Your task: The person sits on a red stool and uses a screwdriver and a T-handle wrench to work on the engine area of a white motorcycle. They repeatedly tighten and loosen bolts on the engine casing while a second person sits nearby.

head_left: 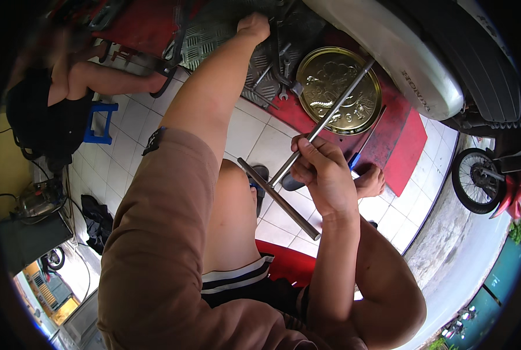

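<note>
My right hand (pixel 324 172) is closed round the shaft of a metal T-handle wrench (pixel 283 209). Its crossbar is toward me, and the long shaft slants up to the right, with its far end by the silver exhaust muffler (pixel 409 64). My left arm stretches far forward; my left hand (pixel 254 26) is curled shut beside a dark metal part of the motorcycle stand area, and whatever its fingers hold is hidden. Beneath the wrench shaft lies a round gold embossed tray (pixel 321 87). An open-end spanner (pixel 283 93) rests left of the tray, near other tools on a ribbed metal plate (pixel 205 44).
A screwdriver with a blue handle (pixel 354 160) lies on the red platform (pixel 409 149). The motorcycle tyre (pixel 476 64) rises at upper right. At left another person (pixel 44 111) sits near a blue stool (pixel 101 123). A motorcycle wheel (pixel 477 181) stands beyond the tiled floor.
</note>
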A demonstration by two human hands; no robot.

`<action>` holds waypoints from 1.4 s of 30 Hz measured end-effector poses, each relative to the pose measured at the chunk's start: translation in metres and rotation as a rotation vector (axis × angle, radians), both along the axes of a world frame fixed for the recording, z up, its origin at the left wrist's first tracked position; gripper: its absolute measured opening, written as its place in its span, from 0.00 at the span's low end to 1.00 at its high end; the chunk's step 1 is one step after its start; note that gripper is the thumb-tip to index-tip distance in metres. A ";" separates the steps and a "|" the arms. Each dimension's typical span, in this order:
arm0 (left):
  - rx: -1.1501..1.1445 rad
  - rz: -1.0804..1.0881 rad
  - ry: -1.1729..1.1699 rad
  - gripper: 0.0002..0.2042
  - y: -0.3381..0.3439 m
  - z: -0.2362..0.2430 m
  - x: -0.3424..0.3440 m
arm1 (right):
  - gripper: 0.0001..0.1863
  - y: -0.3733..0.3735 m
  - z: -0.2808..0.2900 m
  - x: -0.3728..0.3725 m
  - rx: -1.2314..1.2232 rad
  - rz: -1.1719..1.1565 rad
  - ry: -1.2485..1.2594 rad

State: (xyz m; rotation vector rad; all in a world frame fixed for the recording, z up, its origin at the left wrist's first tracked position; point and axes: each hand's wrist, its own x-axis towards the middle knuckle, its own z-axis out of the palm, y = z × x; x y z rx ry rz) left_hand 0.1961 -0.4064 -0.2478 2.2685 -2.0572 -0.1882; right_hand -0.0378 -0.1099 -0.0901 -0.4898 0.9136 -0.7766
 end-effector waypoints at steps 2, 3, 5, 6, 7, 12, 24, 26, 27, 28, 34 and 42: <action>-0.033 0.026 0.060 0.14 -0.012 0.002 -0.005 | 0.12 -0.001 -0.001 -0.001 0.005 0.012 0.008; -0.067 0.037 0.110 0.14 -0.014 0.002 -0.005 | 0.13 -0.001 -0.002 -0.001 0.008 0.020 0.017; -0.129 0.006 0.126 0.14 -0.024 -0.004 -0.001 | 0.13 -0.001 -0.006 0.000 0.009 0.020 0.047; -0.154 -0.009 0.075 0.14 -0.030 -0.017 0.024 | 0.13 0.001 -0.005 0.006 0.005 0.035 0.064; -0.172 -0.038 0.025 0.14 -0.031 -0.025 0.039 | 0.13 0.003 -0.006 0.011 0.007 0.036 0.081; -0.205 -0.116 0.583 0.15 0.074 0.042 0.012 | 0.13 0.005 -0.017 0.013 0.010 -0.028 0.081; 0.423 0.368 1.818 0.16 0.414 0.179 -0.036 | 0.08 0.003 0.046 -0.009 -0.060 -0.049 -0.093; 0.435 0.211 1.948 0.17 0.413 0.183 -0.043 | 0.09 -0.003 0.051 -0.010 -0.072 0.030 0.061; 0.377 0.194 2.002 0.17 0.414 0.178 -0.041 | 0.09 -0.002 0.056 -0.006 -0.071 0.075 0.133; 0.323 0.176 2.056 0.17 0.410 0.169 -0.042 | 0.10 -0.001 0.063 -0.008 -0.065 0.143 0.172; 0.097 0.226 2.163 0.11 0.393 0.151 -0.069 | 0.12 -0.020 0.047 -0.028 -0.108 0.376 0.307; -0.034 0.176 2.102 0.08 0.387 0.162 -0.088 | 0.15 0.009 0.085 -0.022 -0.043 0.544 0.328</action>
